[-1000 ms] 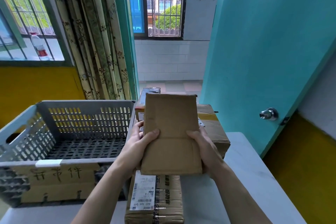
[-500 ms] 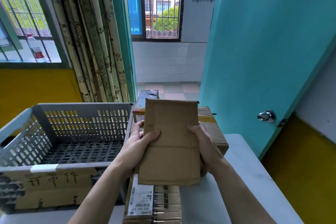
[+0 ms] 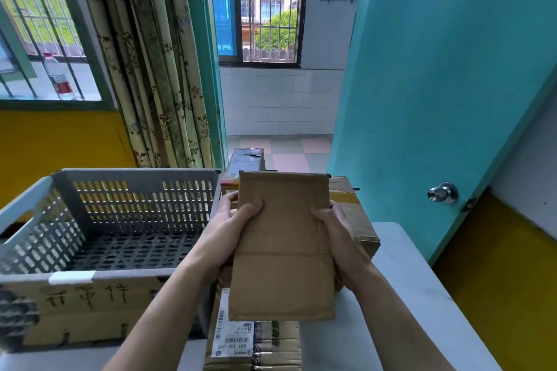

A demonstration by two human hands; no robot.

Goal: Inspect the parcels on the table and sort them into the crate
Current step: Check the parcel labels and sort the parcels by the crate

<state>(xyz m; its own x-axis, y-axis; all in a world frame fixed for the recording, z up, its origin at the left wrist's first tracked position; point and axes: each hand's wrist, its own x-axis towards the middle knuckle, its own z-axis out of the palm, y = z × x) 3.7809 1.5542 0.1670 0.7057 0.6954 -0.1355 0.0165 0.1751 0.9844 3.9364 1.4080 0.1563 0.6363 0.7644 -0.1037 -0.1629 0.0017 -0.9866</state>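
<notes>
I hold a flat brown cardboard parcel (image 3: 283, 247) upright in front of me, above the table. My left hand (image 3: 229, 229) grips its left edge, thumb on the front face. My right hand (image 3: 337, 238) grips its right edge the same way. Below it lies a brown parcel with a white barcode label (image 3: 256, 343). Behind it sit a larger taped brown box (image 3: 355, 214) and a dark-topped box (image 3: 247, 159). The grey perforated crate (image 3: 120, 220) stands at the left with nothing inside.
A cardboard sign with handwritten characters (image 3: 87, 307) covers the crate's front. The white table (image 3: 416, 295) extends to the right. A turquoise door with a metal knob (image 3: 443, 193) stands open at the right. Curtains (image 3: 150, 69) hang behind the crate.
The held parcel has dropped slightly in view and tilted its top a little away from me. Both hands keep the same grip.
</notes>
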